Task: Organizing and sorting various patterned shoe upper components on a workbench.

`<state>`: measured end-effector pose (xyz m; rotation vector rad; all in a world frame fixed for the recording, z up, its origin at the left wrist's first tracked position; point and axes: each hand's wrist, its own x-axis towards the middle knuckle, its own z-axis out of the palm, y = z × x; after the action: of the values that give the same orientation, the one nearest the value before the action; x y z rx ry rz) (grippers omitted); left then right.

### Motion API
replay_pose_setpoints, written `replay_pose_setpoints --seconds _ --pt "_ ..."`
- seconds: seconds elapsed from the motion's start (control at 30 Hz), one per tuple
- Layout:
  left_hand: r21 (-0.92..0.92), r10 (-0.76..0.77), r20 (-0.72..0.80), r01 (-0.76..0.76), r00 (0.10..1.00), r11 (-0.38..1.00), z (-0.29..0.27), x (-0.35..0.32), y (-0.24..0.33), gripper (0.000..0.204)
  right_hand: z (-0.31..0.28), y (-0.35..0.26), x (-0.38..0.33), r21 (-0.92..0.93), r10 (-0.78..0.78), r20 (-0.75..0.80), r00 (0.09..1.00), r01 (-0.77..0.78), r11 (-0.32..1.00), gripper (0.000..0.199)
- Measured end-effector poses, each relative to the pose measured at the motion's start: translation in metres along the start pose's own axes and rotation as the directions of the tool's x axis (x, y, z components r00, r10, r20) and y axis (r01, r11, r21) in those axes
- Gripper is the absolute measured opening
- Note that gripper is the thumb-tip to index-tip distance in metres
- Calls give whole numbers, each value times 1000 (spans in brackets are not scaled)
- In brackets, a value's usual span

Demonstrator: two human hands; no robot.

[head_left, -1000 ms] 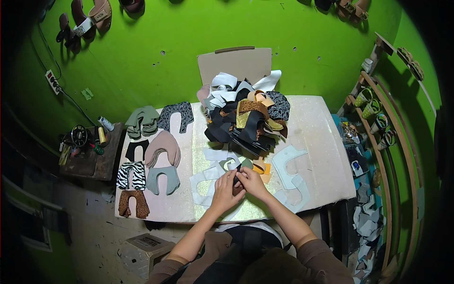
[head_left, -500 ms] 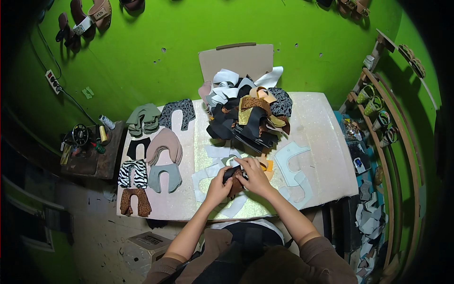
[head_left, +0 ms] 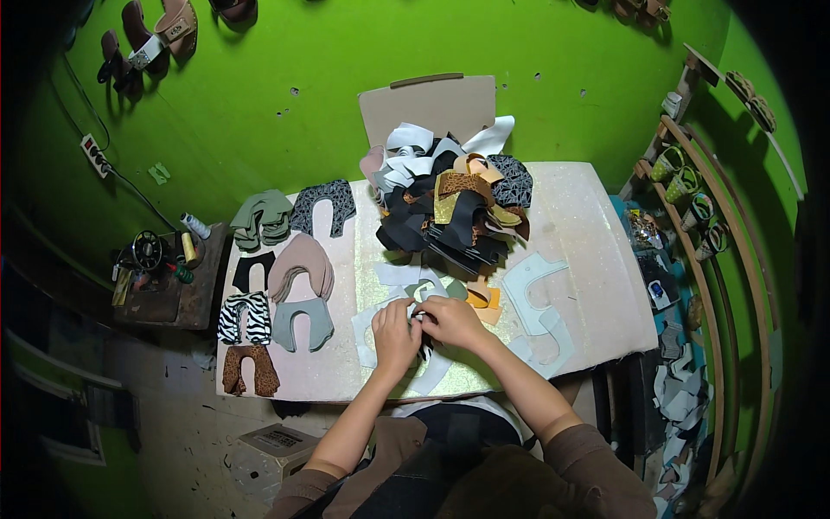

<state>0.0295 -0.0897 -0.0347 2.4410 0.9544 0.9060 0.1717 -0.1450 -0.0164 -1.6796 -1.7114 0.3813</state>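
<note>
My left hand (head_left: 396, 334) and my right hand (head_left: 455, 322) meet over the near middle of the table, fingers bent and pinching together. Between them are cut upper pieces, mostly covered by the fingers; a pale edge shows at the fingertips and dark edges hang below. Around the hands lie pale cut pieces (head_left: 430, 381), a green piece (head_left: 456, 289) and an orange-yellow piece (head_left: 488, 310). Right of my right hand rest light grey curved pieces (head_left: 527, 298). Beyond the hands rises a heap of mixed cut pieces (head_left: 458, 216) in black, white, leopard and gold.
Sorted U-shaped stacks line the table's left: green (head_left: 262, 218), dark patterned (head_left: 327, 204), black (head_left: 253, 272), pink (head_left: 300, 268), zebra (head_left: 244, 318), grey (head_left: 302, 325) and leopard (head_left: 250, 368). A sewing machine (head_left: 147, 249) stands left. Right is a wooden rack (head_left: 705, 285) with sandals.
The black and leopard pieces, plainly visible between my hands before, are now mostly covered. My hands have closed in on each other, the right one lower and nearer the left.
</note>
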Motion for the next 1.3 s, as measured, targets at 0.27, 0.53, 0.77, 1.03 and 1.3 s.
replay_pose_setpoints --seconds 0.27,0.53,0.77,1.03,1.3 --pt "-323 -148 242 224 959 919 -8 3 -19 15 -16 15 3 298 3 128 992 -41 954 21" --pt "-644 -363 460 586 811 492 -19 -4 -44 19 -11 17 4 586 241 220 945 -326 742 21" --pt "-702 -515 388 607 764 372 -42 -14 -58 16 24 -4 15 728 289 420 860 -510 458 25" --pt "-745 -661 258 580 705 328 -92 -45 -138 16 92 -59 43 574 278 583 764 -629 525 21" --pt "-501 -600 136 577 789 646 -192 -97 -251 22 229 -114 85 554 161 556 815 -508 659 16"
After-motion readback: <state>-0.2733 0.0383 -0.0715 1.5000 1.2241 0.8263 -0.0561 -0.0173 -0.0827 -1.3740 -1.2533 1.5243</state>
